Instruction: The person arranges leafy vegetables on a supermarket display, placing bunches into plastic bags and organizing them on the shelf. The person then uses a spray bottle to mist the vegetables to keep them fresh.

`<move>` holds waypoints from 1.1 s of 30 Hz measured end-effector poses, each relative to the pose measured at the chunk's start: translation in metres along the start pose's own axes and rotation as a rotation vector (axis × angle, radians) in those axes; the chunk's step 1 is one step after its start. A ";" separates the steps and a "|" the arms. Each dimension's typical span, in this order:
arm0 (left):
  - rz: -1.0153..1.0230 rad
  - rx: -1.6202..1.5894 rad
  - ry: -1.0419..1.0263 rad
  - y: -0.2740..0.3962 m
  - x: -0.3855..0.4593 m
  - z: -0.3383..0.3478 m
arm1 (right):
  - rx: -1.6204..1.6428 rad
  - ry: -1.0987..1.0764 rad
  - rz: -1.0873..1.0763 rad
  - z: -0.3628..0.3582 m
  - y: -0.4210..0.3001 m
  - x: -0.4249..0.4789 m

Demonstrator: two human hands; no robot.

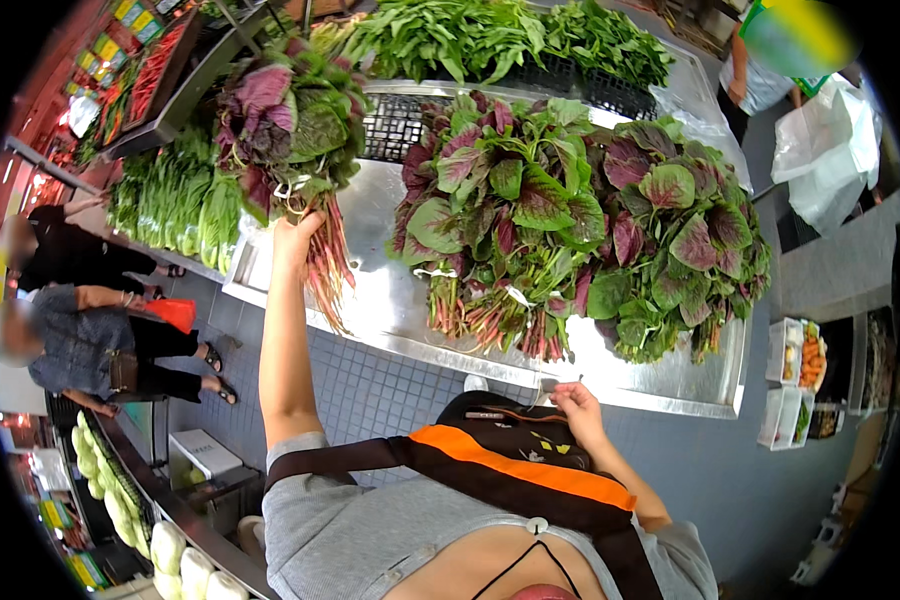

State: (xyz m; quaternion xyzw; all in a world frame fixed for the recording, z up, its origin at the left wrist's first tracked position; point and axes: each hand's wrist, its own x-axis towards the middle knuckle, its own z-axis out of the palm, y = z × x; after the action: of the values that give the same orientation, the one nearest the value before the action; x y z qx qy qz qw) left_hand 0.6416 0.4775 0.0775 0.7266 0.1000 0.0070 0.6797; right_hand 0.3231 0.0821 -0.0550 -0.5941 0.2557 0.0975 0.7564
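Observation:
My left hand [297, 236] is closed around the pink stems of a tied bunch of red amaranth [292, 127], lifted at the left end of the metal display table [379, 217]. Its leaves point away from me and its stems hang down. My right hand [576, 405] is low near the front of the black and orange apron, fingers bent; whether it holds something small cannot be made out. Beyond it, more tied red amaranth bunches [510, 195] lie on the table, with a further pile [675, 225] to their right.
Leafy greens [450, 37] stand at the table's back beside a black plastic crate [391, 127]. More greens [172, 195] lie at left. Two people [82, 337] stand left of the aisle; another person [742, 75] is at upper right. Vegetable baskets [784, 416] sit at right.

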 end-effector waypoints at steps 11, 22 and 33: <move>0.261 0.037 -0.149 0.052 -0.167 0.178 | -0.014 -0.111 -0.125 -0.069 0.004 -0.013; 0.393 0.491 -0.040 -0.111 -0.220 0.411 | 0.077 0.073 -0.129 -0.175 0.023 -0.065; 0.270 0.799 0.176 -0.157 -0.166 0.417 | 0.066 0.225 -0.074 -0.251 0.033 -0.084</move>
State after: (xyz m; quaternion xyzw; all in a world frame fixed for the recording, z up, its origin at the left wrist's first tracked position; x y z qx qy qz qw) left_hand 0.5190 0.0492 -0.0886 0.9359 0.0564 0.1186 0.3269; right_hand 0.1687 -0.1338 -0.0814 -0.5852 0.3199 -0.0062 0.7451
